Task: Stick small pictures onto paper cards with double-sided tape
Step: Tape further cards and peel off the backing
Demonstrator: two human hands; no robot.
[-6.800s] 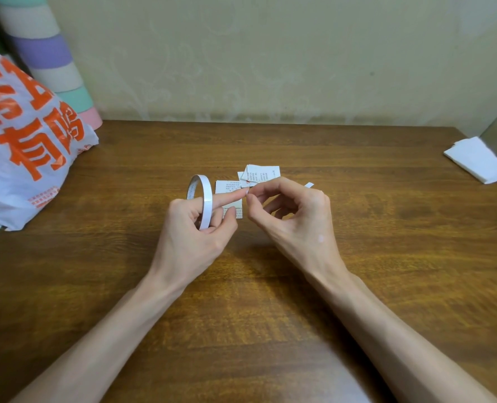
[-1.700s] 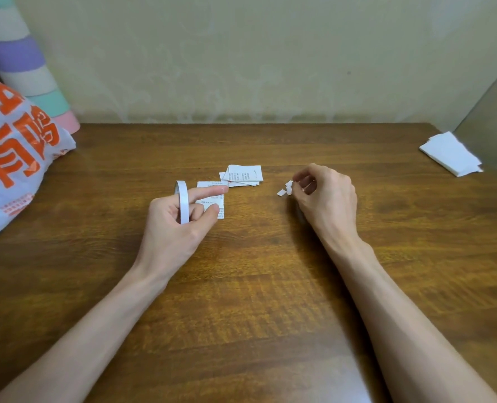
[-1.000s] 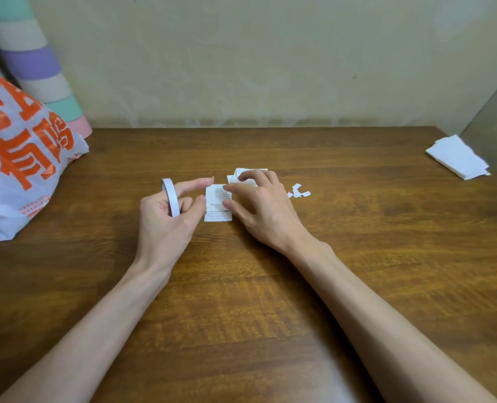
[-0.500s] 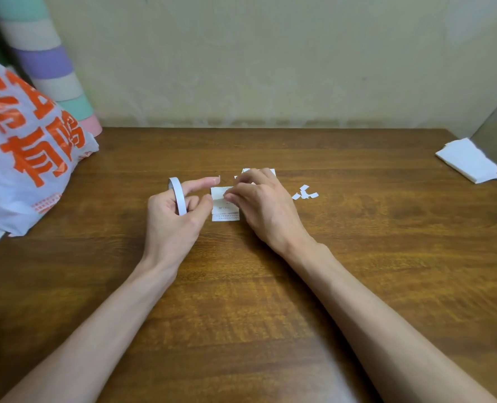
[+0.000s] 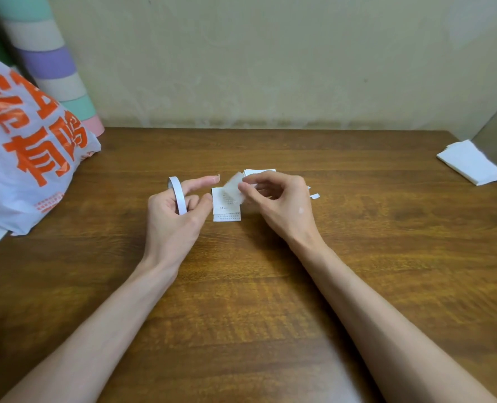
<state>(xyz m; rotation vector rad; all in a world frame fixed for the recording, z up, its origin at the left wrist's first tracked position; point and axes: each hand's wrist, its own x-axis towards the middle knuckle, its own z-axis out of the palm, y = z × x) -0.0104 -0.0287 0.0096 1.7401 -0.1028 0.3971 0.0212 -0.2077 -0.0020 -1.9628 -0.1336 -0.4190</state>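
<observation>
My left hand [image 5: 173, 219] holds a thin white roll of double-sided tape [image 5: 177, 196] on edge, with the forefinger stretched out over it. A small printed paper card [image 5: 225, 212] lies flat on the wooden table [image 5: 270, 301], just right of my left thumb. My right hand [image 5: 282, 207] pinches a small blurred paper piece [image 5: 234, 189], tilted, lifted above the card's upper half. More small printed papers [image 5: 258, 171] lie behind my right hand, mostly hidden by it.
Tiny white scraps [image 5: 314, 196] lie right of my right hand. A stack of white paper [image 5: 469, 165] sits at the far right edge. A white plastic bag with orange lettering [image 5: 23, 158] and a pastel striped roll [image 5: 49, 62] stand at the left by the wall.
My right hand dropped the white scraps on the table, moved left to the card, and now lifts a small paper piece off it. My left hand still holds the tape roll.
</observation>
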